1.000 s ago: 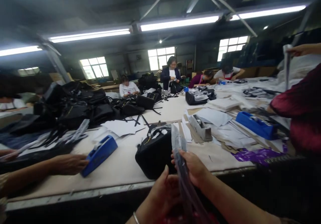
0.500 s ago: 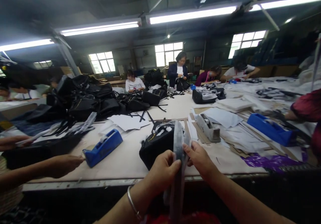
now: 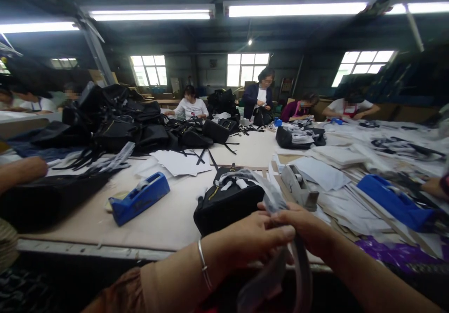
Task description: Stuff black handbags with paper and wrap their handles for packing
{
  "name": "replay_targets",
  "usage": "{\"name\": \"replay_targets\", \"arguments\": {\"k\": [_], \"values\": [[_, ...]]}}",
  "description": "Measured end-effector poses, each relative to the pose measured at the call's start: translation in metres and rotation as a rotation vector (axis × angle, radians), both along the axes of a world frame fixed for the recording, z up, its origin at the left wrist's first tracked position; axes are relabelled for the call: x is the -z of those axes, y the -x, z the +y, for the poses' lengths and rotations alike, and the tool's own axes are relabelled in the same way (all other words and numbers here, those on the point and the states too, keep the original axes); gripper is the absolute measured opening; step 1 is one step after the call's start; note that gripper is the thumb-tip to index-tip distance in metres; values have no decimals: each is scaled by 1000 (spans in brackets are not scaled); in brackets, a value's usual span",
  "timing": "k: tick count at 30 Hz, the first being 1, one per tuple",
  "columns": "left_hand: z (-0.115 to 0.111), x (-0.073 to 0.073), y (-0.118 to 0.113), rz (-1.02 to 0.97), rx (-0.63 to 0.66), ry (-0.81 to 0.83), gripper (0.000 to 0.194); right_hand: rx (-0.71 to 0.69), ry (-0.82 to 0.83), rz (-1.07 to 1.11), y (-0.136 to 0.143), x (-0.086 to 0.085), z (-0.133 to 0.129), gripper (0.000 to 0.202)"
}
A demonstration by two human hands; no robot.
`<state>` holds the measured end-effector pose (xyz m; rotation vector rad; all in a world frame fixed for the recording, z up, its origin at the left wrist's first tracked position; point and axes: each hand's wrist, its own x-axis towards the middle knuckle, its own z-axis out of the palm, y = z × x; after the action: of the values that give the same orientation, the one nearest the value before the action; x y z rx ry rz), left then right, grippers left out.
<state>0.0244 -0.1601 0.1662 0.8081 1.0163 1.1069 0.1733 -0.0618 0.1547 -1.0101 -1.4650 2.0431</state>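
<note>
A black bag (image 3: 228, 205) with a yellow zip lies on the table in front of me. From its top runs a bag strap (image 3: 274, 200) in whitish see-through wrapping, whose lower part bends and hangs past the table edge. My right hand (image 3: 308, 226) is closed on this strap, thumb on top. My left hand (image 3: 242, 240), with a silver bangle at the wrist, crosses to it from the left and is closed about the strap just below. Its thumb lies along the right fingers, and its other fingertips are partly hidden.
A blue tape dispenser (image 3: 140, 200) stands left, a grey one (image 3: 298, 186) and another blue one (image 3: 393, 200) right, among paper sheets (image 3: 321, 170). Black bags (image 3: 140, 130) are heaped at the back left. A co-worker's arm (image 3: 23, 172) reaches in from the left; several people sit or stand beyond.
My hands have moved right with the strap, and the left has come across against the right. The strap went from upright to slanted and bent. The neighbour's hand left the blue dispenser.
</note>
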Motion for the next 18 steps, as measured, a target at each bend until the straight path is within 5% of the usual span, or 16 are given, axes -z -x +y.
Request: {"name": "replay_targets", "arguments": {"k": [2, 4, 8, 11, 13, 15, 18], "values": [[7, -14, 6, 33, 184, -70, 27, -47, 92, 129, 1, -17, 8, 46], [13, -30, 18, -2, 206, -100, 21, -25, 76, 160, 4, -31, 20, 40], [21, -69, 83, 78, -63, -113, 17, 212, -95, 74, -1, -36, 52, 29], [27, -88, 165, 302, -454, -267, 18, 388, -162, 1, -21, -9, 76, 25], [30, -81, 219, 455, -795, -350, 18, 482, -216, -95, -38, 24, 88, 20], [32, -56, 260, 671, -1023, -261, 12, 514, -306, -260, -54, 60, 94, 22], [35, 0, 286, 912, -1060, -56, 6, 467, -441, -538, -66, 103, 99, 23]]}}
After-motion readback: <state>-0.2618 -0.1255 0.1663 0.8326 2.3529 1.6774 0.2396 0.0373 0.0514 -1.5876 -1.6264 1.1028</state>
